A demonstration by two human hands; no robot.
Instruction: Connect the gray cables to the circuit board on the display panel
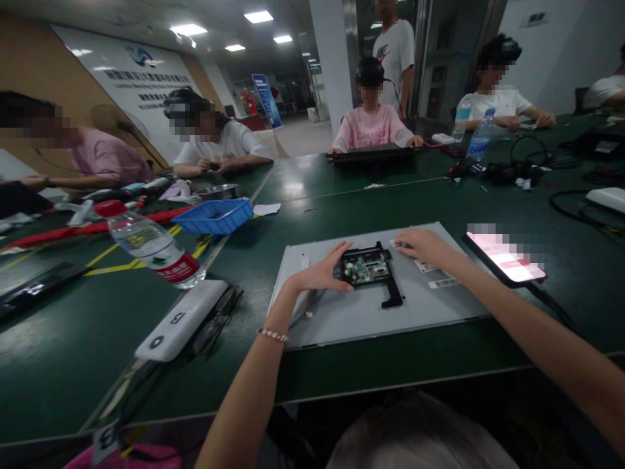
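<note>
A flat grey panel (pixel 342 319) lies on the green table in front of me. On its middle sits a green circuit board (pixel 367 270) in a black frame (pixel 392 288) with a bent arm. My left hand (pixel 325 271) is at the board's left edge, thumb and fingers spread around that side. My right hand (pixel 417 246) rests on the panel to the right of the board, its fingers closed together at the tips; what they hold, if anything, is too small to name. White labels (pixel 443 283) are stuck on the panel near my right wrist.
A lit phone (pixel 508 256) lies right of the panel. To the left are a white power bank (pixel 181 320), glasses (pixel 215 320), a red-capped bottle (pixel 153 246) and a blue tray (pixel 215 216). Several people sit around the table (pixel 312 203).
</note>
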